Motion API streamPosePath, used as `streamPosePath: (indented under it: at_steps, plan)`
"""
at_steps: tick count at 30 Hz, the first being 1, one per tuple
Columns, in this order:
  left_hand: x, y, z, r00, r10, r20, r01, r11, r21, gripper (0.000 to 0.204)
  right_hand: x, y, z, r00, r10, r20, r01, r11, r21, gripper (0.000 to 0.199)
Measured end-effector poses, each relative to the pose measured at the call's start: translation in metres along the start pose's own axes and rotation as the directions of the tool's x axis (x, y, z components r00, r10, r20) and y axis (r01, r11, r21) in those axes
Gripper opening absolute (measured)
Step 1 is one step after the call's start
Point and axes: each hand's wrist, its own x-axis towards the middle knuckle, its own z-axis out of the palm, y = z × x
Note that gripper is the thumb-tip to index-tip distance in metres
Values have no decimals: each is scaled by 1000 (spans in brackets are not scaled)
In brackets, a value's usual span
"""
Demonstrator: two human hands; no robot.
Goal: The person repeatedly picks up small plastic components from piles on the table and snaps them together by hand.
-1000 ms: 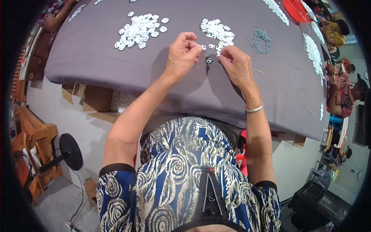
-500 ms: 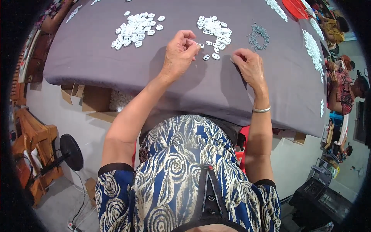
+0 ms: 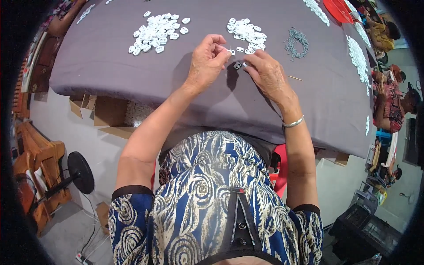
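Observation:
My left hand [image 3: 206, 57] pinches a small white plastic piece [image 3: 232, 52] with a thin pin standing up from it. Across from it my right hand [image 3: 266, 70] has thumb and fingers closed on a white oval plastic piece [image 3: 246, 65], mostly covered by the fingers. A small two-holed piece [image 3: 237, 66] lies on the cloth between the hands, and another white piece [image 3: 239, 49] is just beyond. Past my fingertips is a pile of white two-holed pieces [image 3: 244, 30], partly hidden by my right hand. A thin yellowish stick [image 3: 295, 78] rests beside my right wrist.
The table wears a grey cloth [image 3: 132, 79]. A larger pile of white oval pieces [image 3: 154, 33] is at the left, small grey pins [image 3: 297, 43] at the right. More white pieces [image 3: 358, 57] and a red tray [image 3: 338, 9] are farther right. People sit beyond the right edge.
My right hand has moved left to the white pieces and taken hold of an oval one. The yellowish stick now shows on the cloth. My left hand has barely moved.

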Motion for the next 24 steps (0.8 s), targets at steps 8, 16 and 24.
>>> streamPosePath:
  at_steps: [8, 16, 24]
  plan:
    - [-2, 2, 3, 1000, 6, 10, -6, 1000, -6, 25, -7, 7, 14, 990, -93, -103, 78, 987, -140, 13]
    - [-10, 6, 12, 980, -60, 192, 57, 998, 21, 28, -2, 16, 15, 927, 371, -59, -261, 748, 611, 17]
    - [-11, 3, 12, 956, -24, 293, 5, 998, 65, 38, -3, 12, 19, 916, 399, 39, -252, 496, 831, 17]
